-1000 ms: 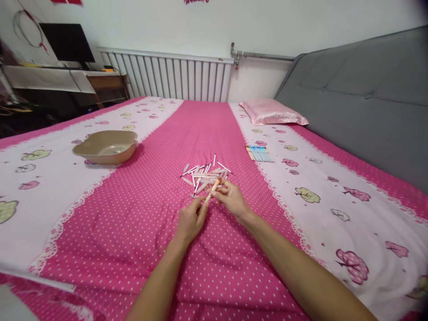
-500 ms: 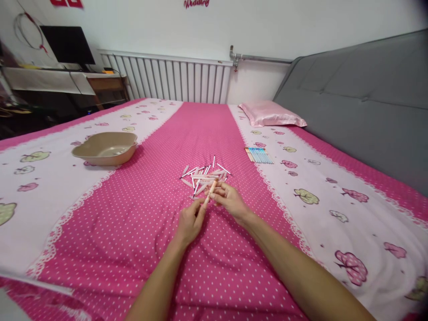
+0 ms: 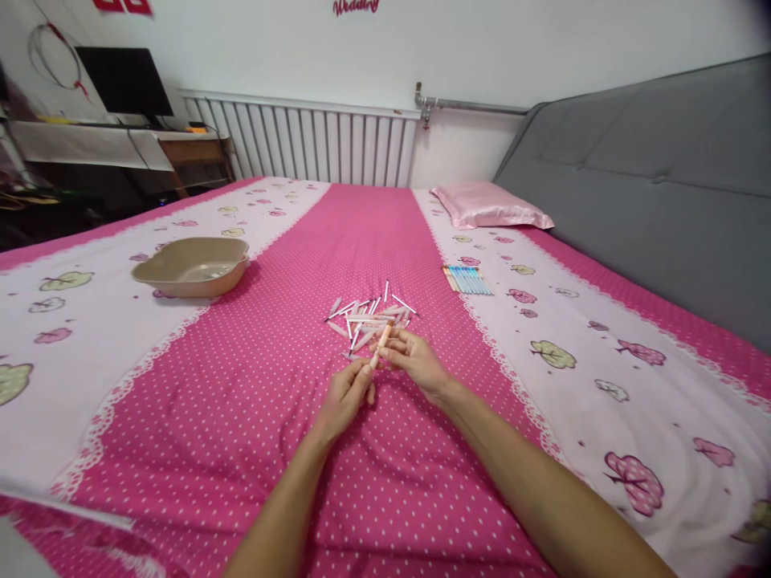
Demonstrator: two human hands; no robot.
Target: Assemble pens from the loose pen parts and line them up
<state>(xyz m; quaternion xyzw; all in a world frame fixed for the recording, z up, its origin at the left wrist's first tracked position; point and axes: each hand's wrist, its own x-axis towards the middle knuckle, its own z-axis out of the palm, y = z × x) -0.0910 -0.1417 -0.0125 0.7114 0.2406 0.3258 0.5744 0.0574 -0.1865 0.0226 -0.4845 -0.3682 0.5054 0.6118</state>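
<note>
Between my two hands is a slim pen with a pale body and an orange-brown upper end, tilted up and to the right. My left hand pinches its lower end. The fingers of my right hand close on its middle from the right. Just beyond the hands, a loose pile of white and pale pink pen parts lies on the pink bedspread, some with dark tips. To the right, a row of blue pens lies side by side, with an orange-ended one at its left edge.
A beige plastic basin stands on the left of the bed with a few small pieces inside. A pink pillow lies near the grey headboard. Behind the bed are a white radiator and a desk with a monitor.
My left hand has shifted slightly at the pen's lower end, with its fingers curled lower. My right hand stays on the pen almost unmoved.
</note>
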